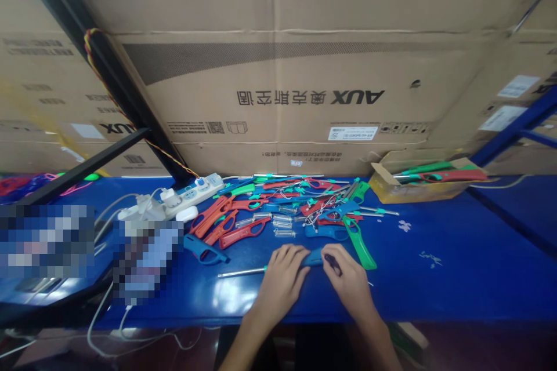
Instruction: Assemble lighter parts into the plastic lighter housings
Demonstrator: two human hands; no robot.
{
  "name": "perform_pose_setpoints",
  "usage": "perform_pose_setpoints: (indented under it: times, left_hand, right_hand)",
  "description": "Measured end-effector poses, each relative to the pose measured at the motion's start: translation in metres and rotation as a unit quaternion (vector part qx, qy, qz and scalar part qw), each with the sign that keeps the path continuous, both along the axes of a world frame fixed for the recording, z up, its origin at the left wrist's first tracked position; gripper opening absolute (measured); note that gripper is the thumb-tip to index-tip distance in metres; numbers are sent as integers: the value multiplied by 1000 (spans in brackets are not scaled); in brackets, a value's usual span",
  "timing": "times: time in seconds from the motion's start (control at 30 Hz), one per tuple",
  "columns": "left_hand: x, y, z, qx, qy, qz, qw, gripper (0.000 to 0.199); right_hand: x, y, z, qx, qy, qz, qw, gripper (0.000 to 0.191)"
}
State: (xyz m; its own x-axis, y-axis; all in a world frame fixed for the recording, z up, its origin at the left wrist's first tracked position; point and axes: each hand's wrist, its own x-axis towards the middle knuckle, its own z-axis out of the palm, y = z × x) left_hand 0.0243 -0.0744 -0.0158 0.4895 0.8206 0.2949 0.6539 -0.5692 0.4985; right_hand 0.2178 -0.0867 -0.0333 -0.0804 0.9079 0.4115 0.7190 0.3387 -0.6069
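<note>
at lower center, the left hand (285,275) grips a silver-tubed blue plastic lighter (313,258); the right hand (348,279) holds a small dark object (333,263). the glossy blue tabletop (461,266) stretches rightward, its front edge near the wrists.

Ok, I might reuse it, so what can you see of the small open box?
The box looks like brown cardboard, yellowish and shiny outside, flaps open. It sits upright toward the right rear of the blue table, holding a red handle and green pieces. Neither the left hand nor right hand touches it.
</note>
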Motion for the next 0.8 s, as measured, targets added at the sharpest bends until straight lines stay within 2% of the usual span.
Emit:
perform_pose_setpoints:
  times: [0.43, 0.6, 0.8]
  left_hand:
    - [0, 0, 0, -5, 1, -1, 1000, 29]
    - [0, 0, 0, -2, 3, -1, 1000, 29]
    - [0, 0, 1, 1, 1, 1, 1000, 28]
  right_hand:
    - [-3, 1, 2, 22, -4, -21, 1000, 12]
    - [-3, -2, 8, 83, 15, -55, 995, 13]
    - [3, -12, 8, 180, 49, -121, 975, 13]
